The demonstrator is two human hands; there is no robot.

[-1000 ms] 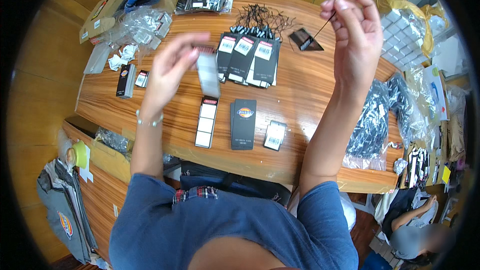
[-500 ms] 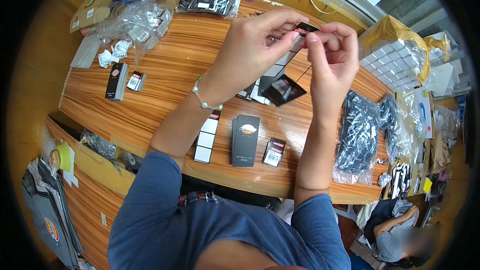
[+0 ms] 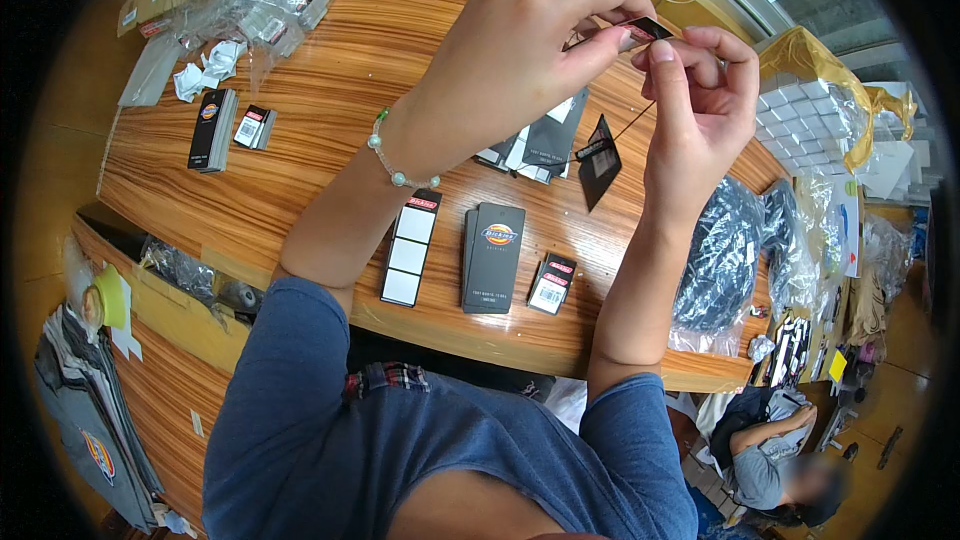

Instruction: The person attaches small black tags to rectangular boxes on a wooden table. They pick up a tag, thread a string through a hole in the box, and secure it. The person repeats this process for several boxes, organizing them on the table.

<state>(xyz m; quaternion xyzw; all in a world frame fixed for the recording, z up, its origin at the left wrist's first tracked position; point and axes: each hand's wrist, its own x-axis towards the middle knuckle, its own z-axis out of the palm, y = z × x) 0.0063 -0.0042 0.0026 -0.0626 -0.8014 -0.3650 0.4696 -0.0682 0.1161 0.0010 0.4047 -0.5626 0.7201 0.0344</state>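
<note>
Both hands (image 3: 640, 60) stay raised, pinching the black tag (image 3: 648, 29) between them.

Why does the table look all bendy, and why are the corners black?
Head view: the fisheye lens curves the wooden table toward the rim and leaves black corners. The left hand and right hand holding a small black tag look sharp; the person at lower right looks blurred.

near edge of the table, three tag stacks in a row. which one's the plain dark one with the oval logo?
The middle stack: dark face with an oval logo. The left stack shows white panels; the right stack is smaller.
</note>
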